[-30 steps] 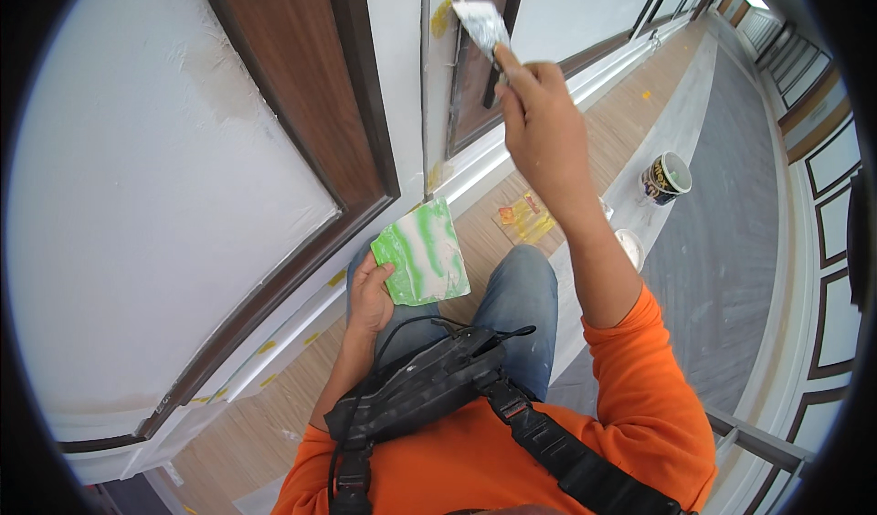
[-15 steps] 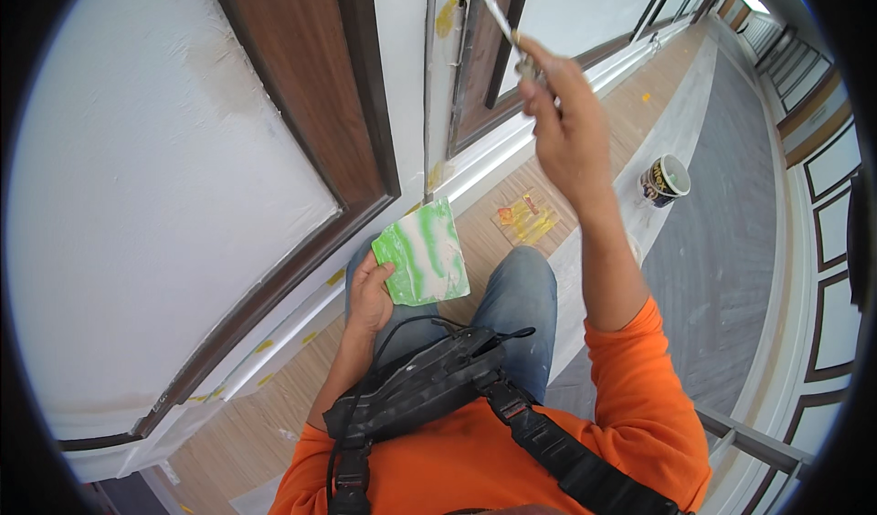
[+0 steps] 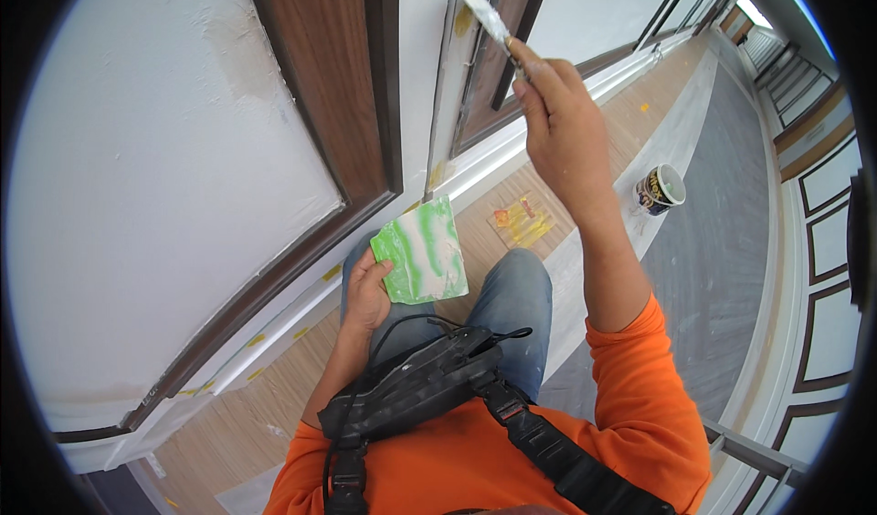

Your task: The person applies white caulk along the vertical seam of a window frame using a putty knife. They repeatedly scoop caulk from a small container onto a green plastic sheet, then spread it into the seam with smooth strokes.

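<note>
Right hand: we see this hand [image 3: 562,136] closed around the handle of a scraper [image 3: 486,19], index finger stretched toward the blade; we take that as a grip for steering the edge finely.
Scraper: it is raised in front of the narrow wall strip [image 3: 445,85], near a yellow patch [image 3: 463,23]; whether the blade touches, we cannot tell.
Left hand: our other hand [image 3: 368,297] grasps the green board [image 3: 422,254] by its left edge, thumb on top, which probably leaves most of the smeared face free for the blade.
Green board: it sits low over our jeans [image 3: 513,309], tilted slightly and streaked with white; held there, we judge, it is within easy reach of the scraper.
Bucket: the open tub [image 3: 660,190] stands on the floor to our right, seemingly near enough to reach yet away from our knees.
Plastic sheet: a clear piece with yellow marks [image 3: 523,221] lies on the wood-look floor just beyond our knees; we cannot tell why.
Black bag: it is strapped across our front [image 3: 411,382], presumably to leave both hands free.
</note>
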Tool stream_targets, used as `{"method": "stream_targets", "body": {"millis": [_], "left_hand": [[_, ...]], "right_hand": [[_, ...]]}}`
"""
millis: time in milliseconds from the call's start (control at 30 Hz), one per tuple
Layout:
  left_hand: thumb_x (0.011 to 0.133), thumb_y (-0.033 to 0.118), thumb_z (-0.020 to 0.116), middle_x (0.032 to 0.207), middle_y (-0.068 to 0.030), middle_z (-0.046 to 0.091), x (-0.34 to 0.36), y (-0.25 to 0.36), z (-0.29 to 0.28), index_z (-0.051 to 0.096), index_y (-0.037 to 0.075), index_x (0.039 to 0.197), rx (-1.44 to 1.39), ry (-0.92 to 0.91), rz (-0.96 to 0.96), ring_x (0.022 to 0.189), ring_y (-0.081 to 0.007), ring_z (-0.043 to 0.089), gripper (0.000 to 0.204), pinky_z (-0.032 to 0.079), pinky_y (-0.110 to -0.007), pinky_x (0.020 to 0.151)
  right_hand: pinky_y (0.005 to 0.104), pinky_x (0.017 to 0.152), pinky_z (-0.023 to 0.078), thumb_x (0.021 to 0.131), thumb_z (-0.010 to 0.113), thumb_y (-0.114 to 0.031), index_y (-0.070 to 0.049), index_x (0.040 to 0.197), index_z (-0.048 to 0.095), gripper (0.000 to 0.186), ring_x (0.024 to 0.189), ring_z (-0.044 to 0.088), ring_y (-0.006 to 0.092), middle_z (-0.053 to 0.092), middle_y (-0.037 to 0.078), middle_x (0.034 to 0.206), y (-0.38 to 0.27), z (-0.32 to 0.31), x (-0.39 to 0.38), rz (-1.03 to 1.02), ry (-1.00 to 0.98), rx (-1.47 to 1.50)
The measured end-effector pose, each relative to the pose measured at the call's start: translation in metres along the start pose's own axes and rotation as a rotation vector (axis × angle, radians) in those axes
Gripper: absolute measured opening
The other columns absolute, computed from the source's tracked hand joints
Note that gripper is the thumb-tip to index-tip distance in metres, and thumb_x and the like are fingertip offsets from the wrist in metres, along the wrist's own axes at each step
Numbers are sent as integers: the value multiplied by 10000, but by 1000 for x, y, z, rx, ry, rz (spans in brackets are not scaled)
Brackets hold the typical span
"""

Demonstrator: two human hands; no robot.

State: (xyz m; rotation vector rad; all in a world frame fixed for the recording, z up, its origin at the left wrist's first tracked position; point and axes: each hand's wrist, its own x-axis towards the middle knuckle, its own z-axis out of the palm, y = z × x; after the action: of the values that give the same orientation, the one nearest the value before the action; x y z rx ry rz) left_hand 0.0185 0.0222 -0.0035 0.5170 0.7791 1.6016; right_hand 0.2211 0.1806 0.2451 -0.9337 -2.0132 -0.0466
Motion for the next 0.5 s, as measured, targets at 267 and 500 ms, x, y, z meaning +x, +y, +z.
{"method": "stream_targets", "body": {"millis": [267, 500], "left_hand": [[958, -12, 459, 1314, -122, 630, 0, 0, -1, 531, -52, 1383, 9, 9, -7, 1189, -203, 604, 433, 440, -338, 1060], [906, 12, 487, 1366, -156, 586, 0, 2, -6, 484, -40, 1422, 54, 66, 18, 1268, -269, 561, 518, 405, -390, 1120]], "right_hand": [[397, 720, 535, 965, 619, -96, -196, 1382, 604, 429, 852, 668, 317, 634, 123, 1088, 8, 31, -42, 111, -62, 48], [472, 701, 573, 936, 594, -108, -170, 1407, 541, 478, 882, 672, 380, 590, 150, 1151, 18, 68, -76, 159, -179, 78]]}}
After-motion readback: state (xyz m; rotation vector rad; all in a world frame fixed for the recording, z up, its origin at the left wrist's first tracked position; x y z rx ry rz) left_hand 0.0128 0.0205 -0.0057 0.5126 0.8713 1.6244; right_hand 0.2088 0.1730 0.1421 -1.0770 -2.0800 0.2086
